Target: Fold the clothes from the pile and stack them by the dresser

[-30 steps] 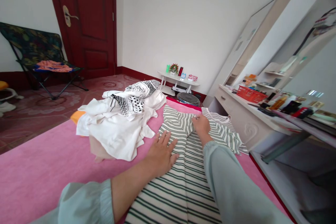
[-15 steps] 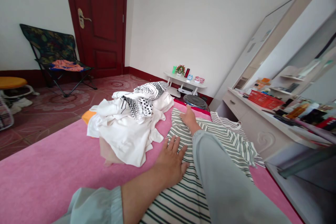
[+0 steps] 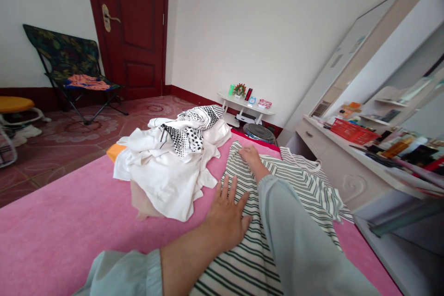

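Observation:
A white garment with dark green stripes, seemingly a shirt (image 3: 239, 268), lies spread on the pink bed cover (image 3: 86, 222). My left hand (image 3: 227, 219) rests flat on it, fingers spread, near its left edge. Farther off, my right hand (image 3: 250, 156) has its fingers closed on the cloth near the far end; its fingertips are partly hidden. The right sleeve covers part of the stripes. To the left is a loose heap of white clothes (image 3: 166, 180), with a black-and-white patterned cloth (image 3: 187, 141) on top.
Another striped garment (image 3: 300, 159) lies at the bed's right edge. Along the right side stands a dressing table (image 3: 350, 180) carrying a red basket (image 3: 354, 130). A low white shelf (image 3: 243, 104), a folding chair (image 3: 64, 60) and a yellow stool (image 3: 15, 103) stand beyond the bed.
My right hand's fingers have drawn in on the cloth, and its raised thumb has come down. The left hand stays flat in nearly the same spot. The view has shifted slightly.

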`<state>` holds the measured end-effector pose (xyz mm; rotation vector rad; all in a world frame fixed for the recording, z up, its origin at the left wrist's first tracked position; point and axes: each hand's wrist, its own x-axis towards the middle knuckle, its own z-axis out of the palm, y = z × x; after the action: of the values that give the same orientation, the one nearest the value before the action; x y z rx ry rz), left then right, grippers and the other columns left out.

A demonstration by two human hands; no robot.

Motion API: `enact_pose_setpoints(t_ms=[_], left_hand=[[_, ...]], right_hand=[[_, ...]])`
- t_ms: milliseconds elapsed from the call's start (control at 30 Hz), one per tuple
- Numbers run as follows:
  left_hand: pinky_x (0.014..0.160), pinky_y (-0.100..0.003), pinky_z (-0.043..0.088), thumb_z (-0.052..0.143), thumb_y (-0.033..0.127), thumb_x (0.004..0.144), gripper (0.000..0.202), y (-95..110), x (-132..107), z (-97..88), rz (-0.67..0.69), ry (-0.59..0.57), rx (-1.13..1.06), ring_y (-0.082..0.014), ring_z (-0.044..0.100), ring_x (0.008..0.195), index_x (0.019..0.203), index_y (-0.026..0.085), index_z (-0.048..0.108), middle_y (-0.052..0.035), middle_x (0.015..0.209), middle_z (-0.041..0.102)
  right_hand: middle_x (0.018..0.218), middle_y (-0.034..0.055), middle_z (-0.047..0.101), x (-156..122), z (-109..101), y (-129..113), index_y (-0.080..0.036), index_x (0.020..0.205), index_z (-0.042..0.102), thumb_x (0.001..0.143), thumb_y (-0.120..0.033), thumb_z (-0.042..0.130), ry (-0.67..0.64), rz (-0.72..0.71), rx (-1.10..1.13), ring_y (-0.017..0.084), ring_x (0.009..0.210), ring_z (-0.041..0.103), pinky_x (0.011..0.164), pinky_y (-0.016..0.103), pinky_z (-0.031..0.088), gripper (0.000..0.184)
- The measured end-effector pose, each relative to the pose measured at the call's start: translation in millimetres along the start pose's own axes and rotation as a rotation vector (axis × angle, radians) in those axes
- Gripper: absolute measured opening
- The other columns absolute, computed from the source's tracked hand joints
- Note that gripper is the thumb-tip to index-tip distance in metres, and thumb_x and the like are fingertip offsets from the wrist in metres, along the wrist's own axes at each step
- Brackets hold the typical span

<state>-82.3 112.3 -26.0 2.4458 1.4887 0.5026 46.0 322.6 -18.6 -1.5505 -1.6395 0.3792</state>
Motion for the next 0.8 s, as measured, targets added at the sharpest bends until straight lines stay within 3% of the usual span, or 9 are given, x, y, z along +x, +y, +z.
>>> enact_pose_setpoints(t_ms=[100, 167, 267, 367, 467, 567, 667, 800], left_hand=[[0.111, -0.059, 0.003, 0.030, 0.058, 0.089, 0.063, -2, 1, 4.6, 0.004, 0.022, 0.008, -0.0378, -0.003, 0.141, 0.144, 0.026, 0.034, -0.0119, 0.156, 0.010], [0.111, -0.059, 0.003, 0.030, 0.058, 0.089, 0.063, -2, 1, 5.9, 0.009, 0.035, 0.013, -0.0377, -0.002, 0.141, 0.144, 0.027, 0.035, -0.0122, 0.156, 0.011], [0.111, -0.059, 0.003, 0.030, 0.057, 0.089, 0.061, -2, 0, 6.3, 0.017, 0.042, 0.024, -0.0373, -0.001, 0.141, 0.143, 0.028, 0.036, -0.0117, 0.155, 0.014], [0.111, -0.058, 0.004, 0.030, 0.058, 0.089, 0.061, -2, 0, 7.0, 0.025, 0.046, 0.039, -0.0367, 0.000, 0.141, 0.143, 0.028, 0.037, -0.0104, 0.155, 0.017], [0.111, -0.059, 0.004, 0.028, 0.059, 0.090, 0.061, -3, 0, 8.2, 0.036, 0.065, 0.048, -0.0364, 0.001, 0.141, 0.143, 0.029, 0.036, -0.0099, 0.155, 0.017], [0.111, -0.059, 0.003, 0.028, 0.059, 0.090, 0.059, -4, 1, 8.7, 0.070, 0.074, 0.051, -0.0352, 0.002, 0.142, 0.142, 0.032, 0.037, -0.0091, 0.155, 0.016], [0.112, -0.058, 0.002, 0.026, 0.058, 0.091, 0.056, -5, 0, 8.1, 0.109, 0.068, 0.053, -0.0321, 0.005, 0.142, 0.141, 0.035, 0.037, -0.0060, 0.155, 0.019], [0.112, -0.056, 0.003, 0.023, 0.060, 0.091, 0.057, -6, 0, 7.6, 0.121, 0.039, 0.043, -0.0316, 0.007, 0.142, 0.141, 0.036, 0.037, -0.0046, 0.155, 0.020]], right_hand=[[0.118, 0.0049, 0.065, -6, -17, -5, -0.018, 0.116, 0.056, 0.082, -0.024, 0.054, -0.016, -0.080, -0.079, 0.016, 0.103, 0.062, 0.085, 0.026, 0.049, 0.035], [0.122, 0.0027, 0.063, -13, -35, -2, -0.022, 0.117, 0.057, 0.084, -0.021, 0.051, -0.008, -0.106, -0.165, 0.015, 0.111, 0.058, 0.095, 0.026, 0.043, 0.034], [0.123, 0.0121, 0.059, -26, -63, 14, -0.016, 0.116, 0.058, 0.083, -0.019, 0.050, 0.074, -0.020, -0.339, 0.024, 0.118, 0.052, 0.101, 0.038, 0.037, 0.035], [0.118, 0.0244, 0.058, -38, -83, 36, -0.007, 0.117, 0.058, 0.075, -0.027, 0.062, 0.142, 0.128, -0.494, 0.037, 0.113, 0.052, 0.093, 0.049, 0.040, 0.047], [0.103, 0.0177, 0.066, -41, -91, 50, -0.011, 0.104, 0.066, 0.071, -0.029, 0.067, 0.106, 0.165, -0.573, 0.032, 0.100, 0.060, 0.085, 0.040, 0.045, 0.037], [0.101, 0.0111, 0.067, -39, -92, 54, -0.016, 0.101, 0.067, 0.079, -0.025, 0.058, 0.121, 0.127, -0.623, 0.025, 0.099, 0.061, 0.086, 0.032, 0.042, 0.025], [0.103, 0.0124, 0.066, -38, -91, 56, -0.015, 0.105, 0.065, 0.082, -0.022, 0.052, 0.166, 0.136, -0.666, 0.024, 0.099, 0.060, 0.084, 0.031, 0.042, 0.027], [0.098, 0.0137, 0.065, -41, -94, 52, -0.014, 0.099, 0.066, 0.076, -0.019, 0.056, 0.170, 0.165, -0.688, 0.025, 0.091, 0.061, 0.074, 0.031, 0.043, 0.025]])
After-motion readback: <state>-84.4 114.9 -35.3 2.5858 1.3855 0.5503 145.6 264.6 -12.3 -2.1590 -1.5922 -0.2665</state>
